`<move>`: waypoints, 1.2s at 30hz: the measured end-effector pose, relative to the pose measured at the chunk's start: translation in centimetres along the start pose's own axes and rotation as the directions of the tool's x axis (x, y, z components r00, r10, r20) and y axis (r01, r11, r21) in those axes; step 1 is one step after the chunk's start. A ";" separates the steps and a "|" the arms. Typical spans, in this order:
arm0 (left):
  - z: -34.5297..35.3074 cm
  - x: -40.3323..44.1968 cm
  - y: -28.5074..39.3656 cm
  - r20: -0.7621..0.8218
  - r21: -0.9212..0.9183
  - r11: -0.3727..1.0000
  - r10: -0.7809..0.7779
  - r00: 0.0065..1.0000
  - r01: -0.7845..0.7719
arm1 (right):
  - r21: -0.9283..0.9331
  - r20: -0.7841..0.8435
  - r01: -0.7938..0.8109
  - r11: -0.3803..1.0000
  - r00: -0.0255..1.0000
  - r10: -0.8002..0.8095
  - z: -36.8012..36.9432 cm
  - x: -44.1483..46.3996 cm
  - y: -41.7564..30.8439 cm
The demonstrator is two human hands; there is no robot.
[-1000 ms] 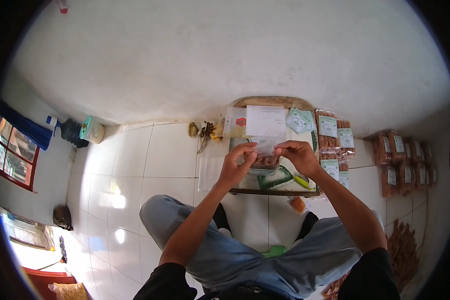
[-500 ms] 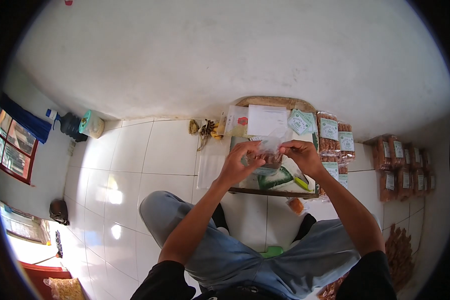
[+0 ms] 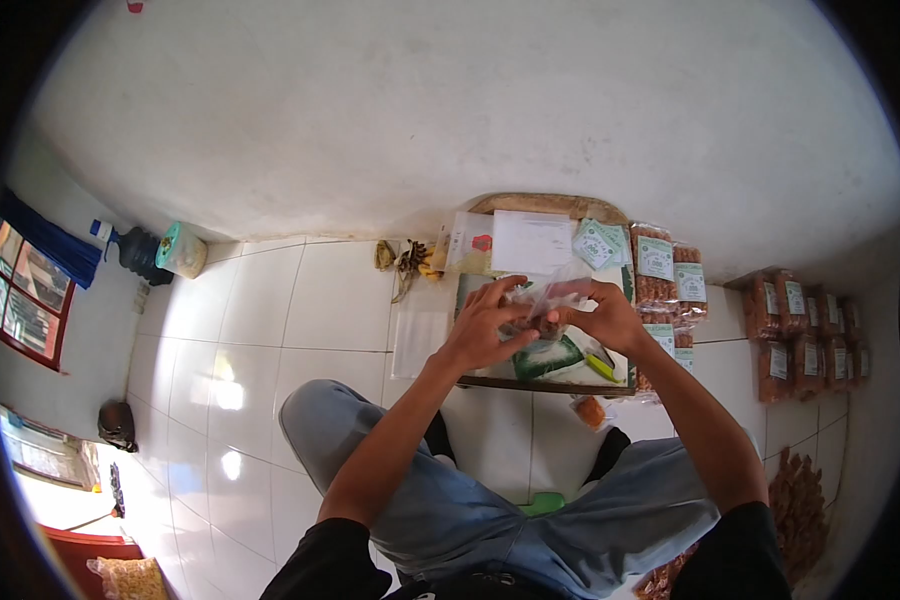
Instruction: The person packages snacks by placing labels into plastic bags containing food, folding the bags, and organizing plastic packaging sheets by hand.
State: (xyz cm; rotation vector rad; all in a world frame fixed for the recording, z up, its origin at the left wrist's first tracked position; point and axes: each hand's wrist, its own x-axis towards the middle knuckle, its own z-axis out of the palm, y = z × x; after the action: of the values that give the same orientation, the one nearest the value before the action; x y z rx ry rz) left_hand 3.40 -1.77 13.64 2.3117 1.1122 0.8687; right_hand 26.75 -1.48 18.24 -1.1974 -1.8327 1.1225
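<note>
A clear plastic bag [image 3: 562, 290] with brown pieces inside is between my hands, above a low wooden table [image 3: 490, 383]. My left hand [image 3: 488, 322] has its fingers spread against the bag's left side. On the other side, my right hand [image 3: 600, 312] pinches the bag with thumb and fingers. Behind the bag lie a white sheet [image 3: 532, 240] and green-and-white labels [image 3: 600, 243]. A yellow-green tool [image 3: 602, 367] lies near the table's front right.
Labelled brown packs [image 3: 655, 265] stand right of the table, and more packs [image 3: 778, 370] farther right. A small orange packet [image 3: 591, 411] and a green object [image 3: 543, 503] lie on the floor. Bananas [image 3: 430, 268] are at the table's left.
My left hand's fingers have spread from a closer hold on the bag. My right hand has curled further around the bag's top, which now leans and folds between my hands.
</note>
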 end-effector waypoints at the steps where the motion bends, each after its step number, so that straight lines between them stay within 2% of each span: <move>1: 0.0 0.0 0.1 -0.005 0.030 0.999 0.028 1.000 -0.028 | -0.001 0.000 0.000 1.000 1.000 0.000 0.0 0.1 -0.1; 3: 0.0 0.1 0.3 -0.009 0.060 0.997 0.055 0.998 -0.055 | 0.212 0.024 -0.146 0.966 0.989 0.144 0.0 0.3 -0.3; 4: 0.0 0.1 0.4 -0.005 0.068 0.995 0.070 0.998 -0.070 | 0.212 0.024 -0.145 0.966 0.989 0.143 0.0 0.6 -0.4; 6: 0.0 0.1 0.7 -0.005 0.076 0.994 0.084 0.996 -0.083 | 0.234 -0.030 0.027 0.972 0.999 -0.020 0.0 1.0 -0.6; 12: 0.6 0.5 0.9 0.002 0.069 0.992 0.110 0.994 -0.110 | 0.264 -0.002 -0.026 0.964 1.000 0.028 0.0 1.2 -2.2; 17: 0.5 1.0 1.7 -0.018 0.153 0.974 0.174 0.985 -0.169 | 0.258 0.034 -0.033 0.966 0.999 0.025 0.1 1.2 -2.0; 22: 0.8 1.3 1.3 0.003 0.176 0.972 0.156 0.988 -0.154 | 0.276 0.055 -0.049 0.960 0.998 0.035 -0.1 1.4 -1.7; 24: 0.9 1.4 0.9 0.010 0.189 0.970 0.154 0.988 -0.153 | 0.283 0.025 -0.009 0.959 1.000 0.002 -0.3 1.5 -1.7; 26: 0.7 1.4 0.5 -0.010 -0.012 0.995 0.095 0.995 -0.095 | 0.265 -0.004 0.018 0.964 1.000 -0.018 -0.5 1.6 -1.6; 27: 0.7 1.4 0.4 -0.011 -0.013 0.995 0.095 0.995 -0.095 | 0.249 -0.034 0.045 0.967 0.999 -0.038 -0.6 1.7 -1.5; 29: 0.9 1.3 0.3 -0.145 -0.254 0.966 0.002 0.989 -0.040 | 0.261 -0.056 0.045 0.964 0.998 -0.031 -0.7 2.0 -1.2; 30: 0.8 1.4 0.8 -0.141 -0.255 0.966 0.003 0.990 -0.039 | 0.275 -0.078 0.043 0.961 0.997 -0.023 -0.7 2.0 -1.2; 32: 0.5 1.4 1.6 -0.175 -0.671 0.739 -0.250 0.952 0.071 | 0.297 -0.078 0.021 0.955 0.997 0.002 -0.9 2.0 -1.4; 34: 0.1 1.4 1.2 -0.135 -0.638 0.760 -0.268 0.954 0.124 | 0.319 -0.075 0.001 0.948 0.997 0.024 -0.9 2.0 -1.4; 36: 0.0 1.3 0.9 -0.097 -0.603 0.779 -0.287 0.953 0.173 | 0.427 -0.056 -0.012 0.904 0.998 0.040 -0.8 1.9 -1.0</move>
State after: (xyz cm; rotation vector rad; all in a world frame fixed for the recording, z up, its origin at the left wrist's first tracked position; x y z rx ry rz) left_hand 4.48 -1.21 14.64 1.5697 0.9885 1.1528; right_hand 26.40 0.37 19.63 -0.9856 -1.4239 1.3964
